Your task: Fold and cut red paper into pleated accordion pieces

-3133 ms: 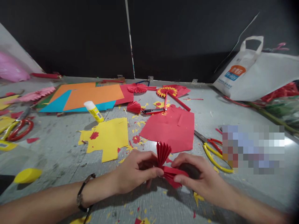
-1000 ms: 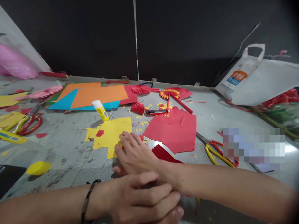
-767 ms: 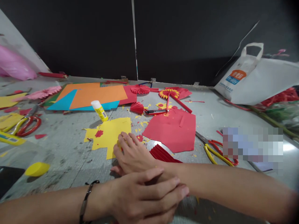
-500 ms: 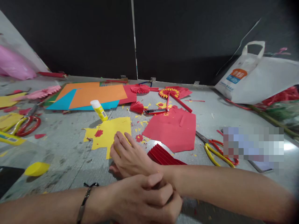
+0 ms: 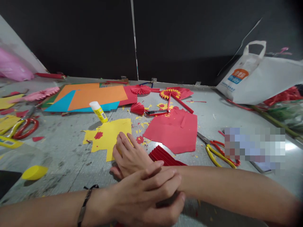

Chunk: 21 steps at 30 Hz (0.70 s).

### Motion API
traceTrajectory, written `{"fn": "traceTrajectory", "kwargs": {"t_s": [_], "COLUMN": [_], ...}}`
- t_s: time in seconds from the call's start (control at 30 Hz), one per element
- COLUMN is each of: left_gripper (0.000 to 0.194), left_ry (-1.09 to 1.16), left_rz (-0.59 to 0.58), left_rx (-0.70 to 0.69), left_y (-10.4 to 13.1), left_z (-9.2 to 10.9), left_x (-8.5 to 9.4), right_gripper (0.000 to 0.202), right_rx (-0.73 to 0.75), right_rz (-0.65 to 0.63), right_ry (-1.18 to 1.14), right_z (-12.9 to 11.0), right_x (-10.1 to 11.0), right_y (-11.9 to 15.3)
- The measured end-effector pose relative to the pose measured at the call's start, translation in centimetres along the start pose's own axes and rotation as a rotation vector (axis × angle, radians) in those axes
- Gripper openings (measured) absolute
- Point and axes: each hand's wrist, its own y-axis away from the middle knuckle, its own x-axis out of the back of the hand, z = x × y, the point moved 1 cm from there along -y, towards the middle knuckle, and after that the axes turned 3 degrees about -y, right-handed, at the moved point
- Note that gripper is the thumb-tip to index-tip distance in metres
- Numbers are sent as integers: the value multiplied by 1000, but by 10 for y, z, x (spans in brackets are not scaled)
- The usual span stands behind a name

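My left hand [image 5: 144, 195], a dark bracelet [image 5: 85, 201] at its wrist, crosses over my right wrist. Its fingers are stretched and a little apart against the skin, holding nothing. My right hand [image 5: 130, 154] reaches leftward with loose, extended fingers over the lower right corner of the yellow paper [image 5: 115, 132]; its thumb is partly hidden under the palm. On that paper lies a small red paper flower [image 5: 98, 135]. Just beyond my right wrist is dark red pleated paper [image 5: 164, 156], partly covered by the arm. A larger red sheet [image 5: 175, 132] lies farther back.
A glue stick [image 5: 98, 112] stands behind the yellow paper, near orange sheets [image 5: 99, 97]. A box cutter [image 5: 156, 112] lies by folded fans. Scissors [image 5: 215, 149] rest at right, other scissors [image 5: 26, 127] at left. A white bag [image 5: 255, 75] stands near the black wall [image 5: 177, 41].
My left hand's fingers have uncurled and spread from their bent hold over my right wrist. My right hand stays almost in place. The whole view has shifted slightly.
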Motion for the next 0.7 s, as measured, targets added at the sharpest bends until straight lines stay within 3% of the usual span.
{"fn": "traceTrajectory", "kwargs": {"t_s": [0.13, 0.33, 0.7], "left_gripper": [35, 51, 43], "left_ry": [45, 20, 46], "left_rz": [26, -118, -81], "left_rx": [23, 40, 51], "left_y": [0, 0, -2], "left_z": [2, 2, 5], "left_x": [-3, -3, -10], "right_gripper": [64, 67, 62], "right_rx": [-9, 7, -17], "right_rz": [-9, -5, 2], "right_ry": [-2, -5, -58], "right_z": [0, 1, 1], "right_x": [0, 0, 0], "right_y": [0, -1, -2]}}
